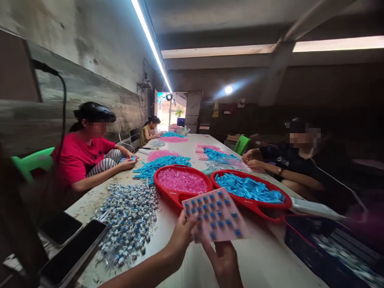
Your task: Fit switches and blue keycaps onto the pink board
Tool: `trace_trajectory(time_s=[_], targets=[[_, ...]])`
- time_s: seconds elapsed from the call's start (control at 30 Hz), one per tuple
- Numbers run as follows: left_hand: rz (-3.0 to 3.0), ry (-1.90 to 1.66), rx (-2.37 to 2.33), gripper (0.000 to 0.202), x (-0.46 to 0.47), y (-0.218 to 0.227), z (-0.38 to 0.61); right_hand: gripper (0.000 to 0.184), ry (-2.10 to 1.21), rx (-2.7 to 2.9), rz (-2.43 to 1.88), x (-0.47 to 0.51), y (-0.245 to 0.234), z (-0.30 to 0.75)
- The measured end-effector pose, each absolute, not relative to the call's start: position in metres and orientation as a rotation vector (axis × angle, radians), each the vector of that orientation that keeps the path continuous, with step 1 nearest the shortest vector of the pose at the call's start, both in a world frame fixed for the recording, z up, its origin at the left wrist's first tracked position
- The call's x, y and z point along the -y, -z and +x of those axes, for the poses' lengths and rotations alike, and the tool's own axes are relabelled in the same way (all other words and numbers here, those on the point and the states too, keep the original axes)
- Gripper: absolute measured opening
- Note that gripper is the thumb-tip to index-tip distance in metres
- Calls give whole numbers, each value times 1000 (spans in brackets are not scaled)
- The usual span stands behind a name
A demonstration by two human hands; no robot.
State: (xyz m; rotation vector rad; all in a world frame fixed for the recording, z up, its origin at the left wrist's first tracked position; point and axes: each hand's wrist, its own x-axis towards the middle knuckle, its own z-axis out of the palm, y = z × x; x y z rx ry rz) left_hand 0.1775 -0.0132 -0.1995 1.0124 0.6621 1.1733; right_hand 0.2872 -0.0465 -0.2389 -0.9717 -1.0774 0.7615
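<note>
Both my hands hold up a pink plastic jig plate [215, 215], which carries several rows of small blue parts. My left hand [180, 240] grips its lower left edge, and my right hand [223, 262] supports its lower edge from below. Beyond the plate are a red tray of clear pink pieces [181, 180] and a red tray of blue pieces [249, 188]. To my left, a heap of blue-and-white keyboard switches [129, 224] lies on the white table [264, 256].
Two phones [73, 252] lie at the left table edge. A dark crate of parts [327, 252] stands at lower right. Co-workers sit along both sides, one in a red shirt [84, 160] and one in black [291, 164], with more piles between them.
</note>
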Motion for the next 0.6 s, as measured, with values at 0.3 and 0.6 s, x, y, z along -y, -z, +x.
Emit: trace_trajectory(time_s=[0.3,0.6], targets=[[935,-1414,-997,58,-27,222,137,44,-1230,931,-859,-11,244,310],[905,-1083,-1333,40,-27,260,125,63,-1180,900,-1046,-16,264,292]])
